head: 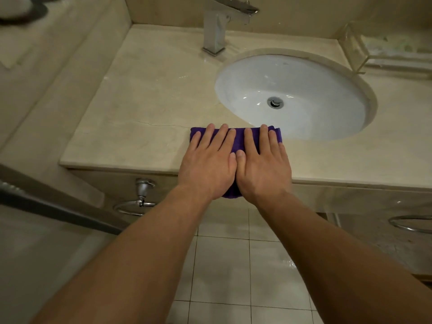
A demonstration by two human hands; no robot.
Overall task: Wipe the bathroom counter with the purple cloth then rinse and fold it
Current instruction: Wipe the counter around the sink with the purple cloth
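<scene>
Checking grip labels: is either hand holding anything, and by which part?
Nothing is gripped: left hand and right hand press flat on the purple cloth, fingers straight.

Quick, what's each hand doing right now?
Left hand: open, fingers flat, pressing the purple cloth.
Right hand: open, flat on the same cloth.

Beige marble bench (145, 108), glossy, hairline crack left of the fingers (218, 139).
Purple cloth (240, 140) flat under the fingers, hanging over the front edge; white basin (304, 90) sunk just beyond them; chrome tap (216, 31) well beyond.
</scene>
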